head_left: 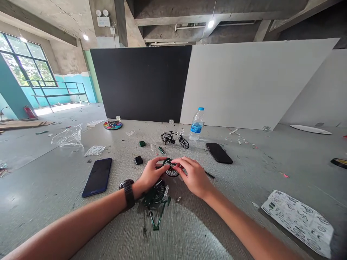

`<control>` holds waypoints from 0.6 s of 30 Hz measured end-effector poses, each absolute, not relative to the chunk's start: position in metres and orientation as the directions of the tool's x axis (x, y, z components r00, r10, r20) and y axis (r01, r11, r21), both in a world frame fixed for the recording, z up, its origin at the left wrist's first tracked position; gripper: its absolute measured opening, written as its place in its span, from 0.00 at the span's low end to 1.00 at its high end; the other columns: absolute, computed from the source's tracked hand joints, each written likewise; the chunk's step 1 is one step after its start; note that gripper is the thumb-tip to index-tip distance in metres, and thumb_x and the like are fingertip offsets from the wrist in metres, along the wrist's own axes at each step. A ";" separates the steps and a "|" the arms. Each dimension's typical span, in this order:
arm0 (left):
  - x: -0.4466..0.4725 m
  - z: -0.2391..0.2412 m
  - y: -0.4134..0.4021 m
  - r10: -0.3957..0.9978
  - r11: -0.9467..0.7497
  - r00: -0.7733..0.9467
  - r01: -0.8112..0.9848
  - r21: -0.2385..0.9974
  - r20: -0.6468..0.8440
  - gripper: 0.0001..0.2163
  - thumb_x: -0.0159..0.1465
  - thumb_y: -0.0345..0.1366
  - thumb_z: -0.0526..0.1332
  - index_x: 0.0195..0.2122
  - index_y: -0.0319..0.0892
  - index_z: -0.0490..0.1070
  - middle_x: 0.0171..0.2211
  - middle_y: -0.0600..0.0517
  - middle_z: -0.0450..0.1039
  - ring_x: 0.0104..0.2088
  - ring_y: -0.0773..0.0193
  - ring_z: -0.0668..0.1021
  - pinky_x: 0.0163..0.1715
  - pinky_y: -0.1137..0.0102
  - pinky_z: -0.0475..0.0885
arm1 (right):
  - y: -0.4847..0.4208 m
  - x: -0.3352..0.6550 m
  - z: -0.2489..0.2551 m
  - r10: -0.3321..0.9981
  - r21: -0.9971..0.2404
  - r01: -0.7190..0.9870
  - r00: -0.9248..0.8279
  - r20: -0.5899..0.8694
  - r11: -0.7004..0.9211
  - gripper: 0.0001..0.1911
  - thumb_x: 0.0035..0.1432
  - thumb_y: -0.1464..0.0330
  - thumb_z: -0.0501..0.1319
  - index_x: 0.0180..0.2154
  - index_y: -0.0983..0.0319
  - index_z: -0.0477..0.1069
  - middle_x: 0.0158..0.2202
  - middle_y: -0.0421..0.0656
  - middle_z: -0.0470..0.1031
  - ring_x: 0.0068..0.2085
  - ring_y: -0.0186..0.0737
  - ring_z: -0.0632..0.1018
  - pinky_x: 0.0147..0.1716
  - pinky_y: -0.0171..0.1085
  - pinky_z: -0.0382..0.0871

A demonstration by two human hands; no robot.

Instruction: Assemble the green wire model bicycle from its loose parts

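Between my two hands is a small model bicycle wheel (171, 171) with thin spokes and a dark green piece along its upper rim. My left hand (153, 171) pinches it from the left, and the fingers of my right hand (191, 173) press on it from the right. Below my left wrist lies a dark green model bicycle frame (157, 213) with another wheel (159, 189), partly hidden by the hand and watch. A small silvery part (178, 199) rests right of the frame. Beyond my hands a finished black model bicycle (175, 139) stands upright.
A water bottle (196, 124) stands behind, with a black phone (219, 153) to its right. A dark blue phone (97, 177) lies at left. Small green (142, 143) and black (138, 160) blocks lie ahead. An instruction sheet (298, 220) is at right, crumpled plastic (67, 136) at far left.
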State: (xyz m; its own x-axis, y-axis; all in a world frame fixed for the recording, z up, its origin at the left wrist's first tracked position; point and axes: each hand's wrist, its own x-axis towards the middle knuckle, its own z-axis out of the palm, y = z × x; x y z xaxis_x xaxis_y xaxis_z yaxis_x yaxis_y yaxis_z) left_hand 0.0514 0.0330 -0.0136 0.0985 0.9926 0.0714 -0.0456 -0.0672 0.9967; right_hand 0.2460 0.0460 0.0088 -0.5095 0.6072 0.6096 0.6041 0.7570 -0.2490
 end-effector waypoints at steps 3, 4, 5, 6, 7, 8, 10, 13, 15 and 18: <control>0.051 -0.012 0.032 0.994 -0.060 0.093 -0.055 0.997 0.065 0.29 0.57 0.46 0.72 0.55 0.35 0.71 0.34 0.47 0.80 0.22 0.70 0.74 0.24 0.73 0.68 | 0.046 0.246 0.009 0.598 -0.244 0.589 -0.532 0.600 0.770 0.11 0.71 0.70 0.55 0.49 0.57 0.74 0.43 0.45 0.80 0.44 0.42 0.80 0.45 0.41 0.72; 0.050 -0.012 0.032 0.994 -0.058 0.090 -0.051 0.997 0.062 0.29 0.57 0.45 0.72 0.55 0.35 0.71 0.34 0.47 0.80 0.22 0.70 0.74 0.24 0.74 0.68 | 0.046 0.247 0.009 0.597 -0.245 0.586 -0.538 0.595 0.772 0.11 0.71 0.70 0.54 0.49 0.57 0.74 0.43 0.45 0.80 0.44 0.42 0.79 0.45 0.42 0.72; 0.050 -0.011 0.031 0.995 -0.057 0.085 -0.044 0.997 0.061 0.28 0.57 0.45 0.72 0.55 0.35 0.71 0.34 0.47 0.80 0.22 0.70 0.74 0.24 0.74 0.69 | 0.046 0.247 0.009 0.597 -0.244 0.584 -0.543 0.591 0.774 0.11 0.72 0.69 0.54 0.49 0.57 0.75 0.43 0.44 0.80 0.44 0.42 0.79 0.45 0.42 0.72; 0.050 -0.010 0.031 0.995 -0.056 0.079 -0.036 0.998 0.059 0.27 0.58 0.44 0.71 0.55 0.35 0.72 0.34 0.47 0.80 0.22 0.70 0.74 0.24 0.74 0.69 | 0.046 0.247 0.009 0.596 -0.244 0.583 -0.546 0.589 0.775 0.11 0.72 0.69 0.54 0.48 0.57 0.75 0.43 0.44 0.80 0.44 0.42 0.79 0.46 0.42 0.71; 0.050 -0.009 0.030 0.995 -0.057 0.075 -0.029 0.998 0.059 0.26 0.58 0.43 0.71 0.55 0.35 0.72 0.34 0.48 0.80 0.23 0.70 0.74 0.24 0.74 0.69 | 0.046 0.247 0.009 0.595 -0.244 0.581 -0.548 0.588 0.776 0.11 0.72 0.69 0.54 0.48 0.57 0.75 0.43 0.44 0.80 0.45 0.42 0.79 0.46 0.42 0.71; 0.050 -0.008 0.030 0.996 -0.057 0.074 -0.023 0.998 0.058 0.26 0.58 0.42 0.71 0.55 0.36 0.72 0.33 0.48 0.80 0.23 0.70 0.74 0.24 0.74 0.70 | 0.046 0.247 0.009 0.595 -0.245 0.580 -0.551 0.585 0.777 0.11 0.72 0.69 0.54 0.48 0.58 0.75 0.43 0.44 0.80 0.45 0.42 0.79 0.46 0.42 0.71; 0.050 -0.007 0.029 0.995 -0.056 0.079 -0.017 0.998 0.057 0.25 0.59 0.41 0.71 0.55 0.35 0.72 0.32 0.49 0.80 0.23 0.70 0.74 0.24 0.74 0.70 | 0.047 0.247 0.009 0.597 -0.248 0.578 -0.552 0.582 0.777 0.11 0.72 0.69 0.55 0.48 0.58 0.75 0.44 0.44 0.80 0.45 0.41 0.79 0.46 0.42 0.71; 0.049 -0.007 0.029 0.994 -0.062 0.091 -0.028 0.998 0.064 0.26 0.59 0.43 0.71 0.55 0.35 0.71 0.31 0.49 0.79 0.22 0.70 0.73 0.24 0.74 0.69 | 0.047 0.247 0.009 0.594 -0.246 0.576 -0.558 0.579 0.780 0.11 0.72 0.68 0.56 0.49 0.57 0.75 0.43 0.44 0.80 0.44 0.41 0.79 0.46 0.41 0.70; 0.048 -0.007 0.028 0.992 -0.070 0.101 -0.027 0.997 0.072 0.28 0.59 0.45 0.71 0.56 0.35 0.70 0.30 0.50 0.78 0.22 0.70 0.73 0.23 0.74 0.68 | 0.046 0.247 0.009 0.589 -0.239 0.575 -0.561 0.582 0.783 0.10 0.71 0.67 0.56 0.48 0.56 0.75 0.43 0.43 0.80 0.44 0.40 0.80 0.46 0.41 0.70; 0.048 -0.007 0.028 0.991 -0.086 0.106 0.010 0.996 0.084 0.28 0.59 0.45 0.71 0.56 0.35 0.70 0.28 0.52 0.77 0.21 0.70 0.73 0.22 0.74 0.66 | 0.045 0.246 0.010 0.591 -0.223 0.591 -0.555 0.585 0.776 0.09 0.71 0.67 0.57 0.45 0.56 0.76 0.42 0.43 0.81 0.44 0.40 0.80 0.46 0.40 0.69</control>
State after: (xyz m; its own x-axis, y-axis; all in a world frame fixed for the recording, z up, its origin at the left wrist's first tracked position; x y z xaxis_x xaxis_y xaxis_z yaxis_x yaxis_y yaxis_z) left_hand 0.0477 0.0276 -0.0070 0.1061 0.9908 0.0843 0.0099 -0.0859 0.9963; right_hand 0.2457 0.0454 0.0097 -0.5551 0.5908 0.5855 0.5908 0.7756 -0.2225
